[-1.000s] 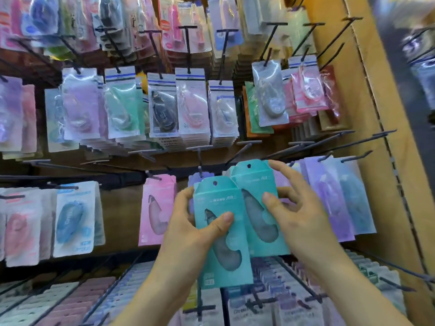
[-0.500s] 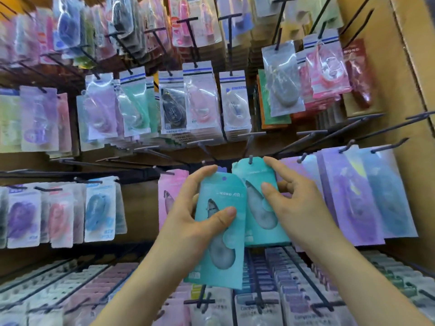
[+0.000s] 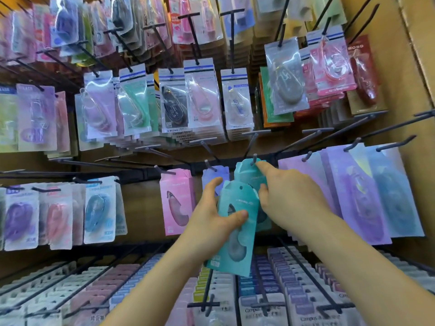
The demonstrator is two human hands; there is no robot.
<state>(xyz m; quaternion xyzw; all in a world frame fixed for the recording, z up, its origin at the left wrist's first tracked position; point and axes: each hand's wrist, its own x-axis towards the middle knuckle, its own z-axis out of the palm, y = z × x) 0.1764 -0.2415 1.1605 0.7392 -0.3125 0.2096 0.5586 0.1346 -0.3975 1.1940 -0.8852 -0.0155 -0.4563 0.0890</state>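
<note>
1. Head view, progress: I am watching the right hand putting the rear teal pack on the peg hook in the far middle of the display. The hook tip is already showing through the hole of this pack, so I am judging that this pack is nearly hung and only needs pushing further along the hook.
2. The right hand is grasping this pack, with the index finger stretching up to the hole and the thumb lying lower on its left edge.
3. The left hand is gripping the front teal pack, thumb across its face and fingers behind. This pack is sitting nearer to me, overlapping the rear one, and is not yet hung; it is what is left to do.
4. The pink pack is hanging just left of the hands and the purple packs to the right.
5. Compared with one second ago: the rear pack was then below and right of the hook, pinched at its side. Now it is reaching the hook, and the index finger is resting at its top.
</note>
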